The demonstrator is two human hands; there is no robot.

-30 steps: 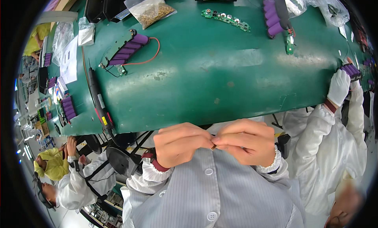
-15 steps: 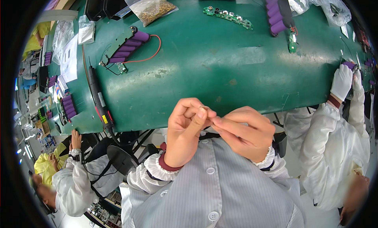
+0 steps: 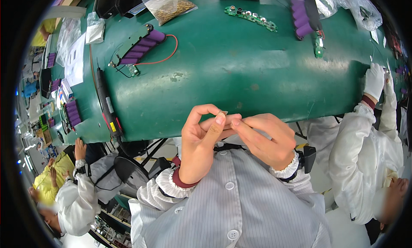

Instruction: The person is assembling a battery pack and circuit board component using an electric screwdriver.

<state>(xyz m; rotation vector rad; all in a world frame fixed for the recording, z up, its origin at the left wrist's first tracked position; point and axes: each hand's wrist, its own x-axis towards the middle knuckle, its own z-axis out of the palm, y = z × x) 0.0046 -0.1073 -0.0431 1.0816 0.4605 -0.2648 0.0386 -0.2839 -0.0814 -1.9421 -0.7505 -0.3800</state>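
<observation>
My left hand (image 3: 201, 141) is closed in a pinch, thumb against fingers, at the table's near edge. A small thin tan piece (image 3: 225, 113) shows at its fingertips, too small to name. My right hand (image 3: 268, 138) is closed too, its thumb and fingertips pressed together against the left fingers. Whatever it may hold is hidden. Beyond the hands, on the green table (image 3: 214, 81), lie a purple battery pack (image 3: 143, 46) with a red wire and a long green circuit board (image 3: 251, 18).
A black soldering-iron-like tool (image 3: 106, 102) lies on the left. At the back are a bag of brass-coloured parts (image 3: 169, 8) and black bins (image 3: 116, 3). Another battery pack (image 3: 304, 14) stands back right. A co-worker's gloved hand (image 3: 374, 81) works at the right; another person sits left.
My right fingertips have shifted slightly against the left ones, and the tan piece sits at a different angle. The co-worker's gloved hand at the right has moved a little farther away.
</observation>
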